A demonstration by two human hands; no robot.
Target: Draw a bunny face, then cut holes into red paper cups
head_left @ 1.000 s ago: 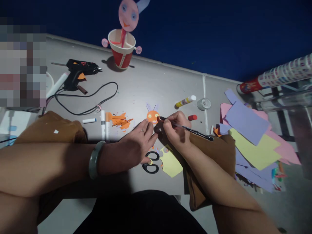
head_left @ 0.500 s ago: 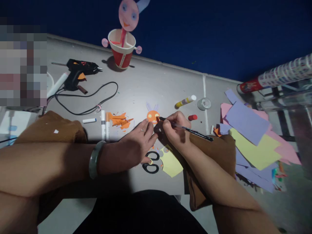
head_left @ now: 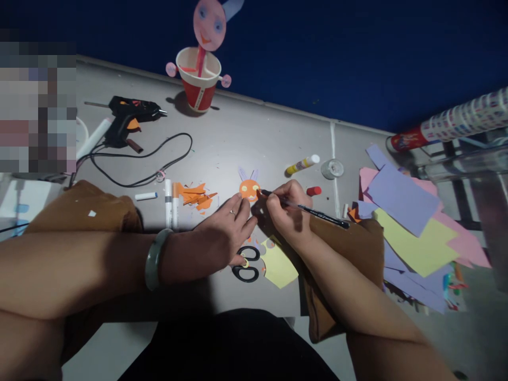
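Note:
My right hand [head_left: 291,211] is closed around a black pen [head_left: 323,216]. Its tip meets the right edge of a small orange paper face [head_left: 248,196] with yellow eyes, a yellow mouth and purple ears. Flat on the table, my left hand [head_left: 222,227] has its fingers stretched out, their tips at the lower edge of the face. Below that hand lie black-handled scissors [head_left: 257,259], blades hidden, beside a cut sheet of yellow paper [head_left: 281,267].
Orange scraps [head_left: 198,197] and white markers [head_left: 168,203] lie to the left, with a black glue gun [head_left: 133,114] beyond. A paper-cup puppet [head_left: 198,95] stands at the back. Rightward are a glue stick [head_left: 302,165], its red cap [head_left: 314,191], a clear round container [head_left: 332,169] and coloured paper [head_left: 405,198].
The pen has shifted very slightly to the right at the face's edge, its back end moving a little with it. My left hand stays in place.

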